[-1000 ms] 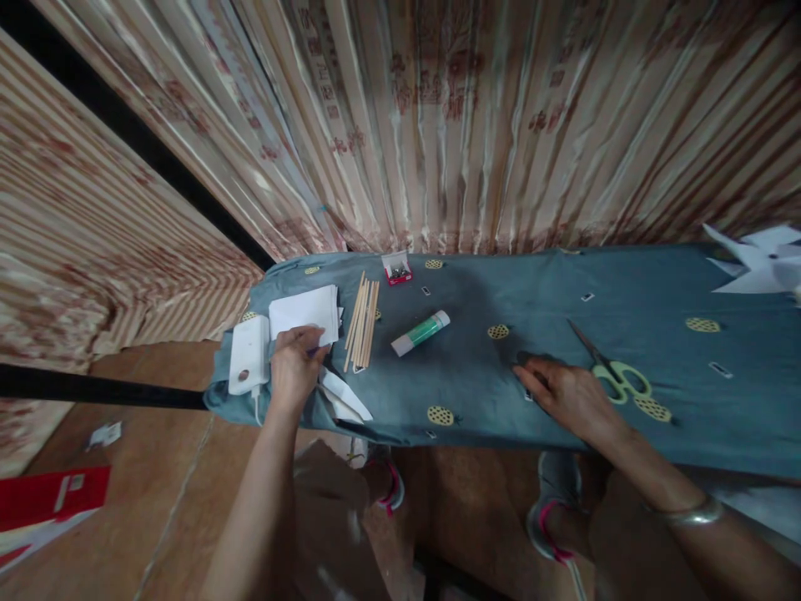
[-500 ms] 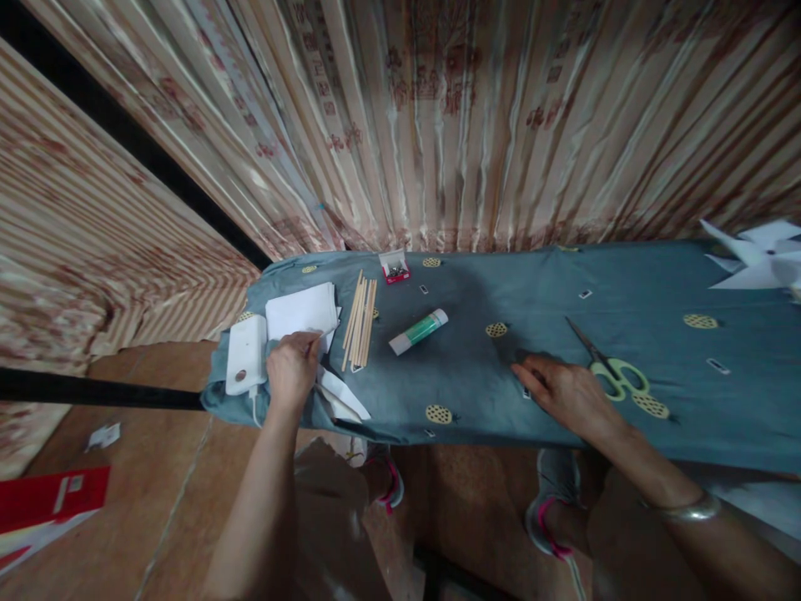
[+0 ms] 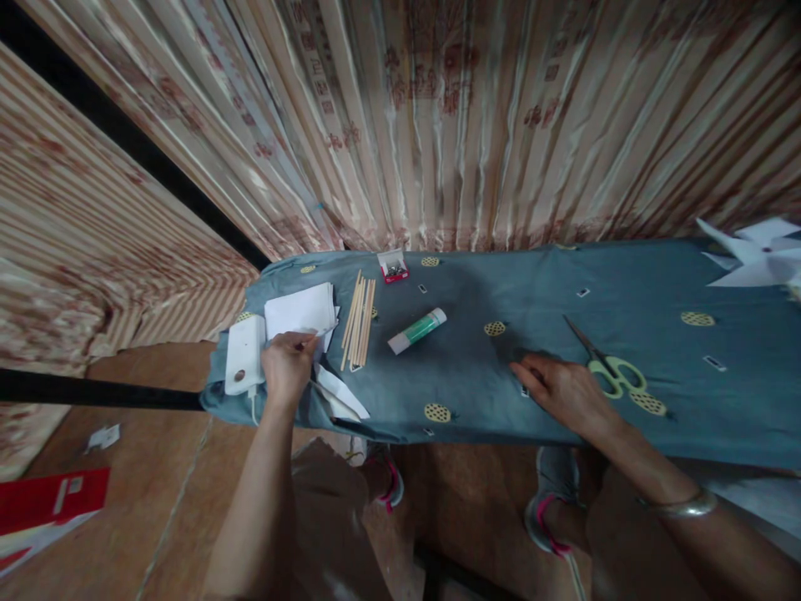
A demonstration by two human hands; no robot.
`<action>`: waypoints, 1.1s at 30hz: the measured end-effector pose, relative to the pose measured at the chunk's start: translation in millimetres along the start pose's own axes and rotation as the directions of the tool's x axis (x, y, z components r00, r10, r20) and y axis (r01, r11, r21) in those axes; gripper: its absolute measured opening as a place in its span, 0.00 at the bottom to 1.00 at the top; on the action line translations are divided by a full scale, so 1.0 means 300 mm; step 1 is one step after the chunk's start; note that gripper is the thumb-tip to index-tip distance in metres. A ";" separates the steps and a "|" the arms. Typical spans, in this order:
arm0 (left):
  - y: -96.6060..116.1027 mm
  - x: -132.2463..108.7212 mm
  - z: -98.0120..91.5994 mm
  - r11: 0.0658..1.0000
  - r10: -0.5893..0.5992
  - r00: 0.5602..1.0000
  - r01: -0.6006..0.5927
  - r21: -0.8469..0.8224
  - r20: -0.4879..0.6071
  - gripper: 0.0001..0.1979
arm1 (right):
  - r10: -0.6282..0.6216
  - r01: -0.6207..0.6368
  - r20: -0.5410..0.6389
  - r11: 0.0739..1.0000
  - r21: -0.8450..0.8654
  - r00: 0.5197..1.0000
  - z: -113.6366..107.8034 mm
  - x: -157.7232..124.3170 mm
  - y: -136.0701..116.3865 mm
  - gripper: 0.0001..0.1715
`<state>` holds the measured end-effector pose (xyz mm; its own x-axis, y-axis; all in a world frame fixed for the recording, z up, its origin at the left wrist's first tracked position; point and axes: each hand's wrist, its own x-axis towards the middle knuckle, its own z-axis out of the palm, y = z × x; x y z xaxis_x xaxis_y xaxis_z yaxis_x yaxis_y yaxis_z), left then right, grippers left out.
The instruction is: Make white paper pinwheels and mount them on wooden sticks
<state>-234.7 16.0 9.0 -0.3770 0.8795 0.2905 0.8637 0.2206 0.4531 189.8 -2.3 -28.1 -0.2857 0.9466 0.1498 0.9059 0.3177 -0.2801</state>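
Observation:
My left hand (image 3: 286, 364) is at the near edge of a stack of white paper (image 3: 301, 310), thumb and fingers pinched on a paper corner. White paper strips (image 3: 341, 392) lie just right of that wrist. My right hand (image 3: 559, 391) rests on the cloth with its fingers curled together and nothing visible in them. Right beside it lie scissors (image 3: 610, 371) with light green handles. Between my hands are a bundle of thin wooden sticks (image 3: 359, 324) and a green and white glue stick (image 3: 417, 330).
A small red box (image 3: 394, 269) of metal pins stands at the cloth's far side. A white power bank (image 3: 244, 355) with a cable lies at the left end. At the far right is a white paper pinwheel (image 3: 760, 255). A pleated curtain (image 3: 438, 125) hangs behind the table.
My left hand has shifted very slightly left, still pinching at the paper. My right hand stays in place, and the objects on the cloth have not moved.

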 end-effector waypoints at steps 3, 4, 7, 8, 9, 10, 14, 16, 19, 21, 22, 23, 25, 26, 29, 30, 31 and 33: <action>-0.003 0.000 0.003 0.998 -0.057 0.998 0.057 -0.041 -0.008 0.12 | -0.001 0.001 -0.003 1.000 -0.001 1.000 -0.001 0.000 -0.001 0.26; -0.004 -0.001 0.004 0.995 -0.079 0.997 0.078 -0.056 -0.009 0.12 | -0.002 0.002 -0.004 1.000 -0.002 1.000 -0.001 0.000 -0.001 0.26; -0.009 -0.002 0.009 0.987 -0.121 0.992 0.119 -0.104 -0.017 0.12 | -0.008 0.008 -0.006 1.000 -0.002 1.000 -0.003 0.000 -0.002 0.26; -0.012 -0.002 0.010 0.985 -0.131 0.991 0.127 -0.120 -0.022 0.12 | -0.006 0.006 -0.007 1.000 -0.002 1.000 -0.004 0.000 -0.002 0.27; -0.014 -0.001 0.011 0.982 -0.138 0.990 0.133 -0.135 -0.028 0.12 | -0.003 0.003 -0.007 1.000 -0.002 1.000 -0.004 0.000 -0.003 0.27; -0.016 -0.001 0.011 0.979 -0.144 0.989 0.137 -0.149 -0.033 0.12 | -0.001 0.001 -0.007 1.000 -0.001 1.000 -0.005 0.001 -0.003 0.27; -0.020 -0.002 0.010 0.967 -0.160 0.986 0.148 -0.205 -0.046 0.12 | 0.003 -0.003 0.000 1.000 0.003 1.000 -0.002 0.001 0.000 0.27; -0.020 -0.003 0.008 0.963 -0.155 0.987 0.140 -0.229 -0.052 0.13 | 0.001 -0.001 0.005 1.000 -0.006 1.000 0.001 0.000 0.002 0.27; -0.020 -0.006 0.004 0.966 -0.124 0.991 0.109 -0.237 -0.052 0.14 | -0.004 0.004 0.007 1.000 -0.018 1.000 0.003 -0.001 0.004 0.26; -0.022 -0.007 0.002 0.968 -0.102 0.994 0.090 -0.233 -0.040 0.15 | -0.008 0.008 0.009 1.000 -0.013 1.000 0.001 -0.001 0.004 0.26; -0.023 -0.008 0.001 0.970 -0.097 0.995 0.087 -0.228 -0.033 0.16 | -0.009 0.009 0.008 1.000 -0.008 1.000 0.000 -0.001 0.003 0.26; -0.024 -0.009 0.000 0.972 -0.092 0.995 0.084 -0.221 -0.026 0.17 | -0.008 0.008 0.004 1.000 -0.004 1.000 -0.002 -0.001 0.001 0.26; -0.025 -0.010 -0.003 0.975 -0.083 0.996 0.079 -0.208 -0.011 0.17 | -0.004 0.004 -0.001 1.000 0.007 1.000 -0.005 0.000 -0.001 0.26; -0.026 -0.011 -0.004 0.976 -0.078 0.997 0.076 -0.203 -0.003 0.17 | -0.003 0.003 -0.002 1.000 0.013 1.000 -0.006 0.001 -0.002 0.26; -0.025 -0.013 -0.008 0.979 -0.061 0.998 0.062 -0.194 0.012 0.17 | -0.001 0.001 -0.004 1.000 0.018 1.000 -0.008 0.001 -0.004 0.27; -0.025 -0.013 -0.009 0.980 -0.055 0.998 0.057 -0.191 0.012 0.17 | 0.000 0.000 -0.004 1.000 0.015 1.000 -0.008 0.001 -0.004 0.27; -0.025 -0.014 -0.010 0.981 -0.051 0.999 0.052 -0.188 0.011 0.17 | 0.000 0.000 -0.005 1.000 0.010 1.000 -0.007 0.001 -0.004 0.27; -0.027 -0.015 -0.010 0.982 -0.047 0.999 0.049 -0.180 0.010 0.17 | -0.002 0.002 -0.004 1.000 0.004 1.000 -0.006 0.000 -0.003 0.27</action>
<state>-240.9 9.0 6.7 -0.4141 0.8723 0.2599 0.7702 0.1836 0.6109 189.5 -2.6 -26.1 -0.2862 0.9457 0.1539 0.9040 0.3198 -0.2837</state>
